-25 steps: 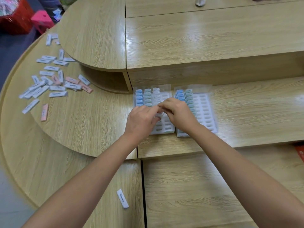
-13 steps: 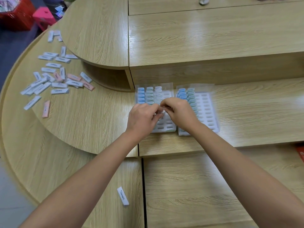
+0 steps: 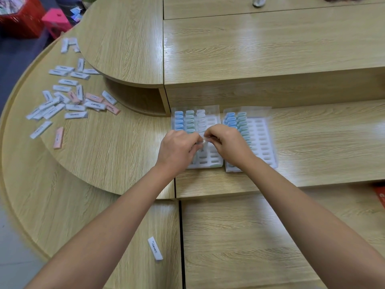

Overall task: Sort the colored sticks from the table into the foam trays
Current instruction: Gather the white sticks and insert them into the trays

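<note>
Dark, illegible print on the loose sticks [image 3: 76,115]

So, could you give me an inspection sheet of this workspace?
Surface: light wooden stepped table.
Job's things: left white foam tray and right white foam tray, partly filled with blue, green, white sticks; loose white and pink sticks scattered far left.
Clutter: one white stick alone on the lowest tier.
Grips: left hand and right hand both pinch a small pale stick over the left tray.
Cables: nothing seen.
Surroundings: red box, pink stool.
</note>
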Demonstrator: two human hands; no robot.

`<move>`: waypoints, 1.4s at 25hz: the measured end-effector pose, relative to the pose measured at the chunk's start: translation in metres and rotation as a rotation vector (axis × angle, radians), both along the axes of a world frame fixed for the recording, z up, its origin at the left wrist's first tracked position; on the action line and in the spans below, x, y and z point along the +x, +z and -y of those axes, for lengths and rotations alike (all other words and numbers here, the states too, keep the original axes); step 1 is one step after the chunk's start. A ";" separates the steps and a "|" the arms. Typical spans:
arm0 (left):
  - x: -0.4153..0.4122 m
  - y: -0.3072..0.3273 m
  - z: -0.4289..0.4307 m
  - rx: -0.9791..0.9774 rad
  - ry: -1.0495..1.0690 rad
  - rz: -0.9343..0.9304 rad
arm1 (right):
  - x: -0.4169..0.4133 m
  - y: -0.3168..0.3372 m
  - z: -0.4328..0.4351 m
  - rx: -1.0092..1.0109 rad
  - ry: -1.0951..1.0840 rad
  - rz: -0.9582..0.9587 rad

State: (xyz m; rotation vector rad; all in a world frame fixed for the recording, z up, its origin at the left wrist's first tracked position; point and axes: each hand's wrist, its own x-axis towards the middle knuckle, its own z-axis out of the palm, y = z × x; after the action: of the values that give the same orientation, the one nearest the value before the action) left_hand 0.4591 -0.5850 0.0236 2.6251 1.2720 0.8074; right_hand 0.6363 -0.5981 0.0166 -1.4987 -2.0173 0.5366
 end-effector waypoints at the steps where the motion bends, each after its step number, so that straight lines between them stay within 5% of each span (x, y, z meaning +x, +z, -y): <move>1: 0.001 -0.001 0.001 0.001 -0.009 0.004 | 0.000 0.000 0.000 0.003 0.002 0.002; 10: 0.008 -0.009 0.002 0.251 -0.033 -0.166 | 0.002 0.000 0.001 -0.017 0.039 0.079; 13: 0.008 -0.002 0.009 0.195 -0.015 -0.190 | -0.001 0.007 0.001 -0.027 0.034 0.121; 20: -0.069 0.005 0.064 -0.075 0.058 0.153 | -0.024 0.020 0.054 0.173 -0.119 -0.032; 30: -0.157 -0.135 0.175 -0.566 -0.318 -0.628 | -0.082 0.012 0.092 0.110 0.013 -0.039; 35: -0.175 -0.154 0.178 -0.564 -0.401 -0.654 | -0.100 0.016 0.090 0.108 0.031 0.003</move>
State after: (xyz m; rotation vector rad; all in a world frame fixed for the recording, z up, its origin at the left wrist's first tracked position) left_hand 0.2844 -0.7630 -0.1305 2.5614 0.8251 -0.4485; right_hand 0.5359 -0.6876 0.0327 -1.4071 -2.0411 0.4301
